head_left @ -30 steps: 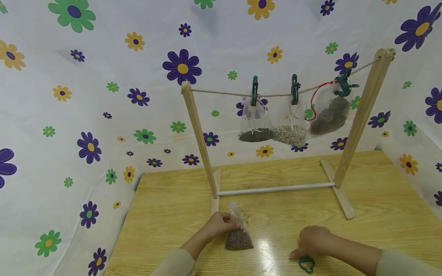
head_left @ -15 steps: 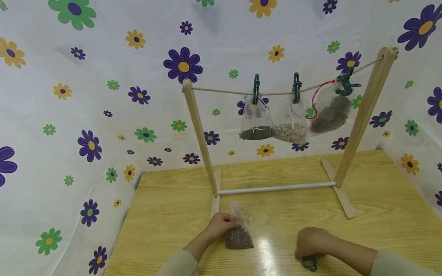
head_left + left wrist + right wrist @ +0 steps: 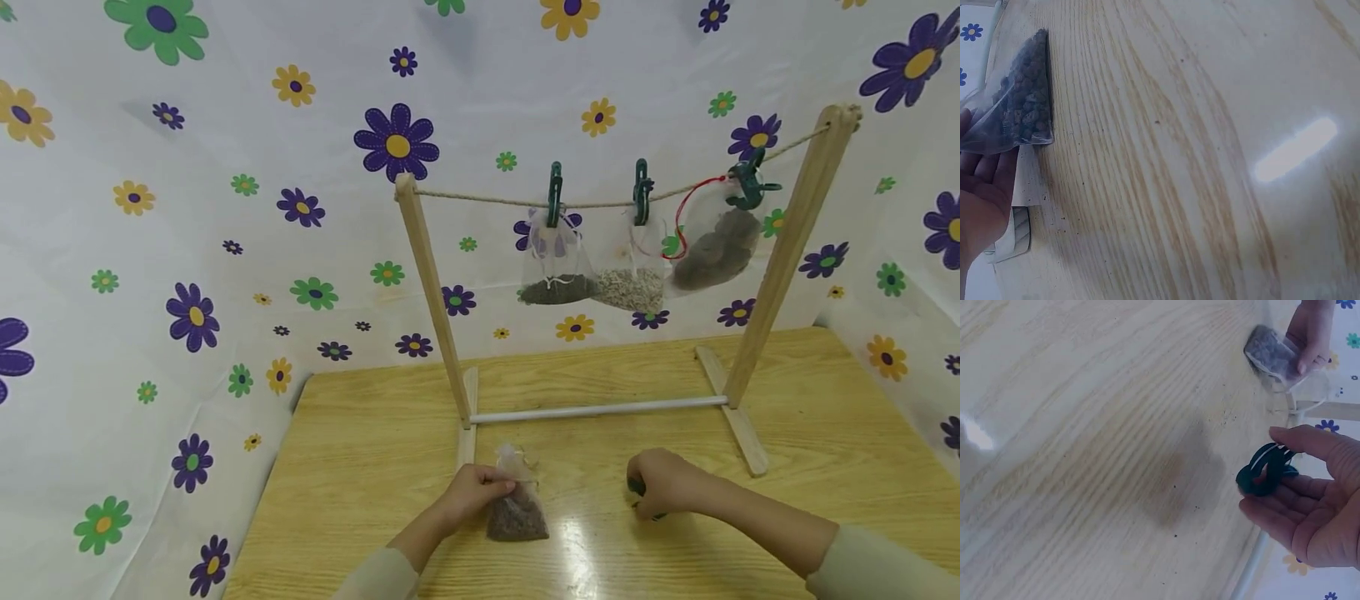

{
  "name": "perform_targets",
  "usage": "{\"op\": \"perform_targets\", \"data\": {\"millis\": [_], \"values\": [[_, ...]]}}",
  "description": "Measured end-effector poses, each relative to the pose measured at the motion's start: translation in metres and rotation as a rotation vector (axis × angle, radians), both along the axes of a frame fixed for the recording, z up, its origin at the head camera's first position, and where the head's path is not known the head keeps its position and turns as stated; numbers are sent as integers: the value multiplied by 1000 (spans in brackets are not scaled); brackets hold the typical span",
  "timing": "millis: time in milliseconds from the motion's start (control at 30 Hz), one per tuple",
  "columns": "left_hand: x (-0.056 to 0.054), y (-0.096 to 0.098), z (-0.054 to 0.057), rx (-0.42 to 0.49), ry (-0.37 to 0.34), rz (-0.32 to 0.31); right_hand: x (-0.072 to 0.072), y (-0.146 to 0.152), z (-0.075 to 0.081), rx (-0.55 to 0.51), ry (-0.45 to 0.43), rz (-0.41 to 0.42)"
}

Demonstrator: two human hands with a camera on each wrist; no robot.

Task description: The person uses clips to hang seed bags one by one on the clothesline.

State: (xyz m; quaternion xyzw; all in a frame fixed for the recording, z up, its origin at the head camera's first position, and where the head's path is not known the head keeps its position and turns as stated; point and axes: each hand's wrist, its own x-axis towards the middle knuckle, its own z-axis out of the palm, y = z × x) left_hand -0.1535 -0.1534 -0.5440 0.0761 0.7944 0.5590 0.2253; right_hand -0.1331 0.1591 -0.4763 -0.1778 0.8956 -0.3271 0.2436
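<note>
My left hand [image 3: 472,493] pinches the upper part of a sheer drawstring bag [image 3: 517,515] with dark brown pellets in its bottom. The bag stands upright at the table, in front of the rack's left foot; the left wrist view shows the pellets [image 3: 1027,103] through the clear mesh. Over the table to the right, my right hand [image 3: 666,485] holds a dark green plastic clip [image 3: 1265,472] between thumb and fingers. In the head view the hand covers most of that clip.
A wooden rack [image 3: 783,267] carries a rope [image 3: 480,200], with a white bar [image 3: 600,410] low between its posts. Three filled mesh bags hang from it by green clips: dark grains [image 3: 558,289], pale flakes [image 3: 630,287], brown slices [image 3: 716,250]. Flowered cloth [image 3: 322,167] surrounds the table [image 3: 360,467].
My right hand has closed on the green clip, picked it up from the table and moved it forward. The left hand keeps its hold on the bag, almost unmoved.
</note>
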Motion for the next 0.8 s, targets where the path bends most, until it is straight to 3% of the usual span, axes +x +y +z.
{"op": "perform_targets", "data": {"millis": [200,433,633,800], "values": [[5,-1,2,-39,113,-28,-10,0,10,-126,42,64],[14,-2,15,-97,247,1,-13,-3,34,-170,143,72],[10,0,34,-105,297,33,-16,-4,55,-302,137,38],[2,3,52,-121,317,87,-20,-6,73,-348,189,39]]}}
